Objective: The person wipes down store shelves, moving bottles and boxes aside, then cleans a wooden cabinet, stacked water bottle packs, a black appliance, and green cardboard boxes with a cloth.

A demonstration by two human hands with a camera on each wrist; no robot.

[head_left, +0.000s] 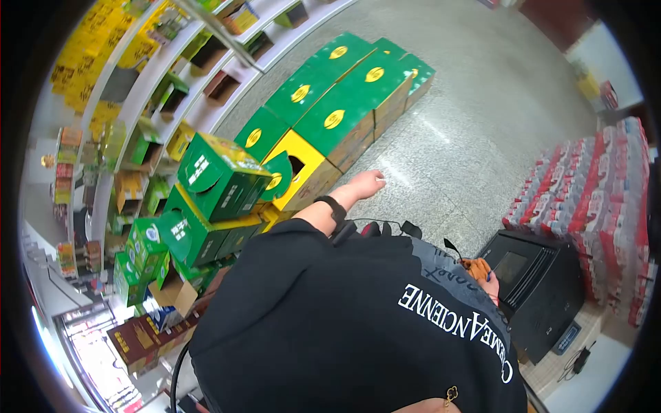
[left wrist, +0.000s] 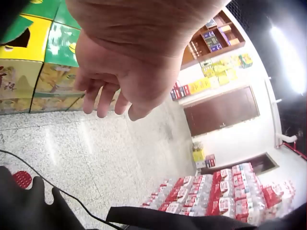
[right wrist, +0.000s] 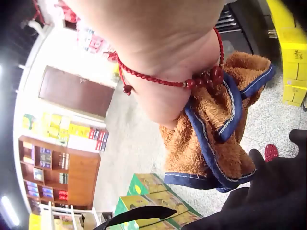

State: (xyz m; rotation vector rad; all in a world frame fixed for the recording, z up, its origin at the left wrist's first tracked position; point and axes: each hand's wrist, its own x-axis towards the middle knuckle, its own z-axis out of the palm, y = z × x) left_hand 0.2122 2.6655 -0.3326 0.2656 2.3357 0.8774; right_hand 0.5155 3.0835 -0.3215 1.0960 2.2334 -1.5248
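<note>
My left hand (head_left: pixel 370 184) is held out over the floor beside the green boxes (head_left: pixel 334 120), empty. In the left wrist view the left hand (left wrist: pixel 127 72) hangs with its fingers loosely bent, touching nothing. My right hand (head_left: pixel 491 286) grips a bunched orange-brown cloth (head_left: pixel 475 268) near the black machine (head_left: pixel 530 268). In the right wrist view the cloth (right wrist: pixel 211 139) shows fuzzy folds and a blue stitched edge; it hides the fingers of the right hand (right wrist: pixel 165 103), below a red braided bracelet.
Opened green cartons (head_left: pixel 220 182) are stacked beside the left shelves (head_left: pixel 155 113). Wrapped bottle packs (head_left: pixel 595 206) with red labels stand at the right. Speckled floor (head_left: pixel 441 165) lies between them. A thin black cable (left wrist: pixel 72 195) crosses low in the left wrist view.
</note>
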